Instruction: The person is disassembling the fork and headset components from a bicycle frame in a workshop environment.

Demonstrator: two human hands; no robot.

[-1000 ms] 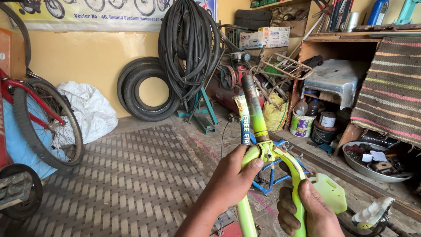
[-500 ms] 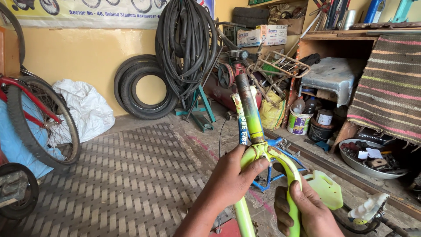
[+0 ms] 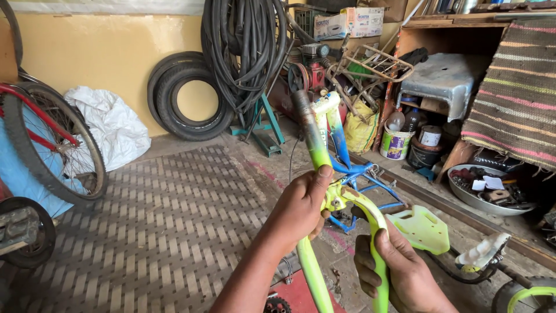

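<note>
A small bicycle frame (image 3: 315, 152), lime green fading to blue, rises in front of me with its worn tube pointing up and away. My left hand (image 3: 299, 210) wraps the green tube just below the joint, thumb pressed along it. A curved green fork blade (image 3: 370, 215) branches off to the right, and my right hand (image 3: 401, 274) grips its lower end. The blue part of the frame (image 3: 354, 173) rests on the floor behind. A pale green flat plate (image 3: 423, 228) lies just right of my right hand.
Tyres (image 3: 186, 97) and coiled black hoses (image 3: 243, 49) lean on the yellow wall. A red bicycle wheel (image 3: 58, 145) stands left beside a white sack (image 3: 110, 124). Jars, a paint bucket (image 3: 395, 144), a metal stool (image 3: 441, 84) and a bowl of parts (image 3: 489, 190) crowd the right.
The view has shifted slightly, so the frame's upper tube now leans further left in view. Both hands keep the same grips on the green tube and fork blade.
</note>
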